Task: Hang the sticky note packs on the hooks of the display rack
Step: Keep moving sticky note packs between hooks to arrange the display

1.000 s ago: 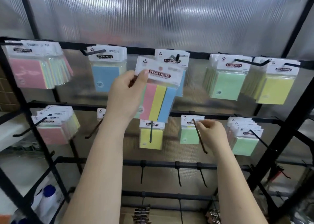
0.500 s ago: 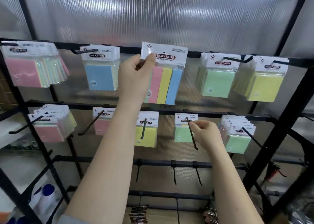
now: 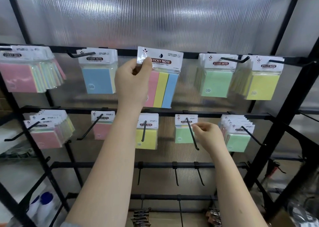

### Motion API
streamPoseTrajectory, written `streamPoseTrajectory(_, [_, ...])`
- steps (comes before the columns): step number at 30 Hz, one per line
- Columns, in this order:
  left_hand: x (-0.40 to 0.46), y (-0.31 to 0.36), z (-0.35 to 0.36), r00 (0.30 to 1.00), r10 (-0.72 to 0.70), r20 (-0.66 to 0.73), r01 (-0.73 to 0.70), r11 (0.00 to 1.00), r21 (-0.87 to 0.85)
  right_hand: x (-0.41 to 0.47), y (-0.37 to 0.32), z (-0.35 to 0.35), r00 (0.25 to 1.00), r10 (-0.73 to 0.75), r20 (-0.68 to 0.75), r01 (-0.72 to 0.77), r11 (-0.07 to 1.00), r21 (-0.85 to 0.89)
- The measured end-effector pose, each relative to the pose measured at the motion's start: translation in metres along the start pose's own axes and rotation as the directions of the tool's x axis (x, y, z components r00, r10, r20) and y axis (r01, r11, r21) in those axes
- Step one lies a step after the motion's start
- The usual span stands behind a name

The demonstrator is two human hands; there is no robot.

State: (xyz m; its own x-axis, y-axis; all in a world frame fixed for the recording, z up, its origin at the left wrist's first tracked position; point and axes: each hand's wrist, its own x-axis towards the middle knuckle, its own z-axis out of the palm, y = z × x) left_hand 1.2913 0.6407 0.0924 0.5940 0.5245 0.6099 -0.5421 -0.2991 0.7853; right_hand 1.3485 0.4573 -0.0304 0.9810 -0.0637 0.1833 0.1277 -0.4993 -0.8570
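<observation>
Sticky note pack (image 3: 163, 82) with pink, yellow and blue strips sat at the rack's (image 3: 283, 95) top rail, its header pinched by the left hand (image 3: 133, 82). The right hand's (image 3: 209, 135) fingers (image 3: 198, 127) pinched a hook (image 3: 192, 134) on the middle rail.

arms: bare forearms | left sleeve (image 3: 69, 224): grey edge at elbow | hands: no gloves

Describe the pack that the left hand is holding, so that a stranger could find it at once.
Look along the top rail of the black display rack, near its middle. There the left hand pinches the white header of the striped pack. Its neighbours show one colour each; it alone shows pink, yellow and blue strips.
</observation>
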Motion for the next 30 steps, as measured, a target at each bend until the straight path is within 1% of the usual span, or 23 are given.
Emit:
streamPoseTrajectory(7, [0.006, -0.006, 0.004, 1.0, 0.018, 0.021, -0.019, 0.998, 0.053, -0.001, 0.001, 0.002, 1.0, 0.012, 0.005, -0.012, 1.0, 0.0])
streamPoseTrajectory(17, [0.032, -0.033, 0.02, 0.994, -0.096, 0.048, 0.084, 0.974, 0.212, 0.002, 0.002, 0.003, 1.0, 0.012, 0.017, -0.011, 0.999, -0.049])
streamPoseTrajectory(20, [0.039, -0.034, 0.026, 0.992, -0.126, 0.022, 0.114, 0.95, 0.29, 0.004, 0.001, 0.004, 1.0, 0.006, 0.018, -0.005, 0.998, -0.068])
streamPoseTrajectory(25, [0.04, -0.036, 0.033, 0.988, -0.151, -0.031, 0.153, 0.938, 0.311, 0.009, 0.002, 0.005, 1.0, 0.009, 0.016, -0.007, 0.998, -0.068])
streamPoseTrajectory(30, [0.037, -0.042, 0.034, 0.99, -0.129, -0.051, 0.138, 0.928, 0.345, 0.015, 0.004, 0.005, 1.0, 0.007, 0.01, -0.006, 0.998, -0.066])
